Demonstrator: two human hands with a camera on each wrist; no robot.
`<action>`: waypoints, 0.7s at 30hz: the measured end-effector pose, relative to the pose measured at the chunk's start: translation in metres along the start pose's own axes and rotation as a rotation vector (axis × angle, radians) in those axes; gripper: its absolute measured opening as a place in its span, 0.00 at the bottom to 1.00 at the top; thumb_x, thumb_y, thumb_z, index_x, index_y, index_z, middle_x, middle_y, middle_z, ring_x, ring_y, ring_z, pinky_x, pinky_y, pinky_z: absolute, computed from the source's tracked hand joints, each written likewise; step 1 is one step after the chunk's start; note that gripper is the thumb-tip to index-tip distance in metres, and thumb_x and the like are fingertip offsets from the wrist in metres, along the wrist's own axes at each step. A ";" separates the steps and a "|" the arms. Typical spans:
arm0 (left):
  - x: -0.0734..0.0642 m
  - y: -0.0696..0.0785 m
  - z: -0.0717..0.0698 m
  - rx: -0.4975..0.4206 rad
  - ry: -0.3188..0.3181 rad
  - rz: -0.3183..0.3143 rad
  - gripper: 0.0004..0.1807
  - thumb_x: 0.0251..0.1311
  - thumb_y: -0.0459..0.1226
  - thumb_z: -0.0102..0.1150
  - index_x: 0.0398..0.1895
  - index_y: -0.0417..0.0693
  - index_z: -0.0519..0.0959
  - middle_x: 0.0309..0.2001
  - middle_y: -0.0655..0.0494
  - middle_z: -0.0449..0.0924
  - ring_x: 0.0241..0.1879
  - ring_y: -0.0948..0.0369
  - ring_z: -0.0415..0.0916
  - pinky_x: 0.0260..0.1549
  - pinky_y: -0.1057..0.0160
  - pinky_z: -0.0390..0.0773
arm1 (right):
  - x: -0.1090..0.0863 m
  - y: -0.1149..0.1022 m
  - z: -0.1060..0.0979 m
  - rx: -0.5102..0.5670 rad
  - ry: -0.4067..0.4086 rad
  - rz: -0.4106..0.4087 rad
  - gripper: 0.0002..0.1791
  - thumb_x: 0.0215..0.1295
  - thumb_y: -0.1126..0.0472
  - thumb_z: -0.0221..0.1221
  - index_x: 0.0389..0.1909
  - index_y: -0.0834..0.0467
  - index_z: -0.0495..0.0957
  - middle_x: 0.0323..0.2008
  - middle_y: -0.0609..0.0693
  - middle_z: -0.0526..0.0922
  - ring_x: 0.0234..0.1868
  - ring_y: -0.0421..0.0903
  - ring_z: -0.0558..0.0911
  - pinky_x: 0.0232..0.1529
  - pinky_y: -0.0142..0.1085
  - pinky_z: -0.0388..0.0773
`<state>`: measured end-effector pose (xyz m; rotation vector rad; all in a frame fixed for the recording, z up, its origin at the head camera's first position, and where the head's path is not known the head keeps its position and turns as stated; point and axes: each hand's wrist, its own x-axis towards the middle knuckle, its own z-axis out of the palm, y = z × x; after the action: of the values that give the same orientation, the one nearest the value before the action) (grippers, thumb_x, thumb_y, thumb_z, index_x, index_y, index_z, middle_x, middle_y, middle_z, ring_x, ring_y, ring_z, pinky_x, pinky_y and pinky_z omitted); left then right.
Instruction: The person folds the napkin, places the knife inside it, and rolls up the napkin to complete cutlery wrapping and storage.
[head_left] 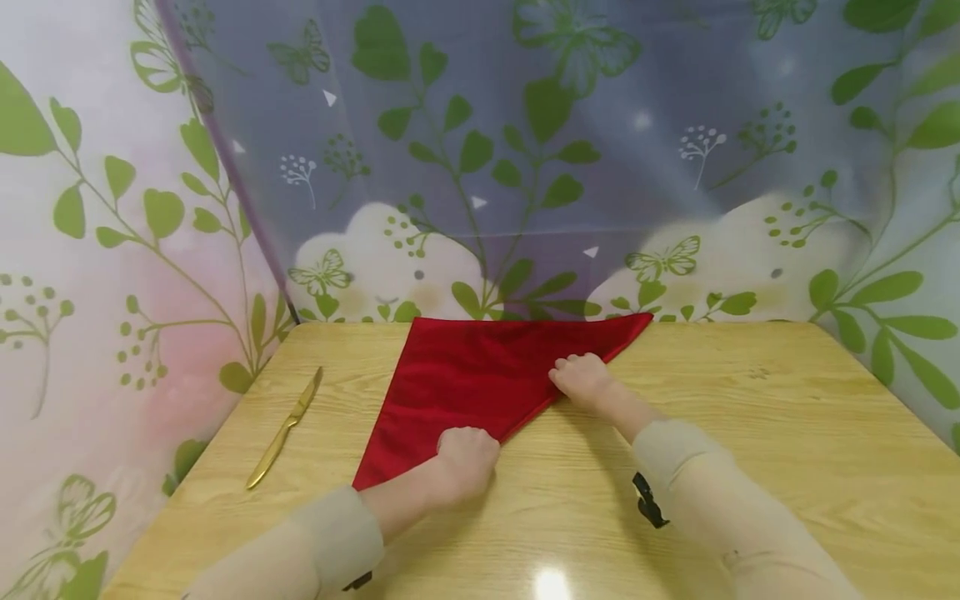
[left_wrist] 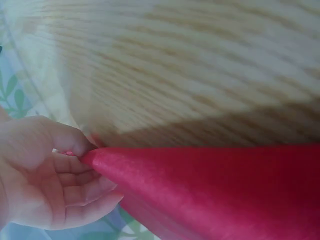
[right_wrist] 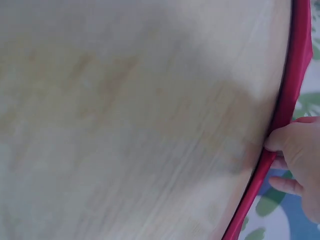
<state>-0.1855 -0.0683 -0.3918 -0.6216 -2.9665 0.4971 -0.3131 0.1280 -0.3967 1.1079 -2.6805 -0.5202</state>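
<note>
A red cloth napkin (head_left: 457, 375), folded into a triangle, lies toward the back of the wooden table. Its slanted folded edge faces me. My left hand (head_left: 467, 462) pinches that edge near the front; in the left wrist view the thumb and index finger of the left hand (left_wrist: 55, 175) hold the red cloth (left_wrist: 210, 185). Farther along the same edge, my right hand (head_left: 585, 382) grips the fabric. The right wrist view shows the right hand (right_wrist: 300, 155) with its thumb on the red edge (right_wrist: 295, 65).
A gold table knife (head_left: 285, 429) lies on the left of the wooden table (head_left: 750, 417). Behind the table hangs a patterned curtain (head_left: 480, 158) with leaves and butterflies, and more printed fabric (head_left: 112, 250) hangs at the left. A black wrist strap (head_left: 648, 500) shows below the right sleeve.
</note>
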 end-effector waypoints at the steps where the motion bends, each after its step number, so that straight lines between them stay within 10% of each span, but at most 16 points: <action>1: 0.000 -0.001 -0.001 -0.006 -0.004 0.003 0.11 0.47 0.34 0.61 0.13 0.51 0.73 0.16 0.59 0.70 0.19 0.59 0.74 0.09 0.61 0.67 | -0.001 0.004 0.000 0.014 -0.020 0.011 0.04 0.55 0.67 0.60 0.32 0.57 0.78 0.31 0.51 0.76 0.34 0.52 0.78 0.31 0.42 0.75; 21: 0.004 -0.008 -0.001 0.115 -0.084 -0.001 0.08 0.49 0.34 0.59 0.16 0.52 0.75 0.17 0.60 0.71 0.19 0.59 0.72 0.17 0.56 0.72 | -0.048 0.022 0.001 0.307 -0.121 -0.037 0.13 0.47 0.75 0.57 0.18 0.54 0.67 0.19 0.45 0.68 0.22 0.43 0.69 0.25 0.36 0.68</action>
<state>-0.1918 -0.0730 -0.3881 -0.6019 -2.9887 0.7046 -0.2932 0.1767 -0.3909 1.2408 -2.9214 -0.1877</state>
